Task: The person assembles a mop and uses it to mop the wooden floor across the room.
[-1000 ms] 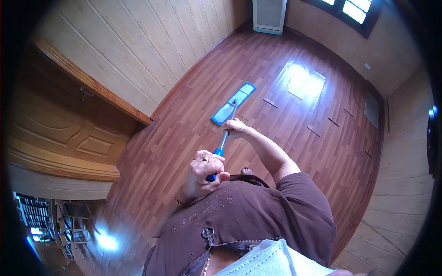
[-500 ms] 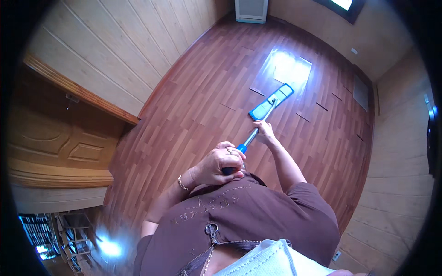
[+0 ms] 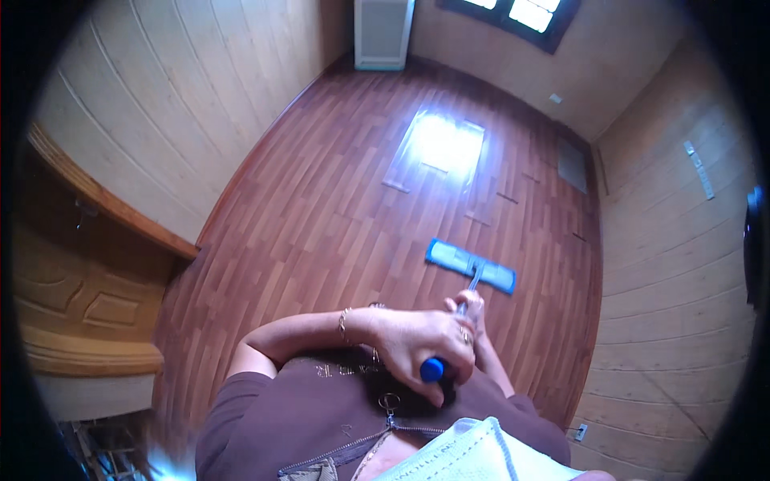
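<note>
A flat mop (image 3: 454, 255) with a blue, wide rectangular head lies on the reddish-brown wood-look floor (image 3: 281, 264), a little right of the middle. Its handle runs back toward my chest. My left hand (image 3: 429, 341), with a ring and a bracelet at the wrist, is closed round the top of the handle, and the blue end cap pokes out of the fist. Farther down the shaft, my right hand (image 3: 472, 309) wraps round it close to the mop head. Part of the right hand is hidden behind the left one.
Pale panelled walls (image 3: 152, 112) bound the floor on both sides. At the far end stands a white cabinet-like unit (image 3: 383, 36) near a dark-framed window (image 3: 521, 16). Bright light reflects off the floor. A wooden door (image 3: 88, 297) is at left, a wall socket (image 3: 581, 433) at lower right.
The mop head has come nearer to me and turned, now lying more crosswise. My left hand has moved right and lower with the handle end. The view has shifted to the right.
</note>
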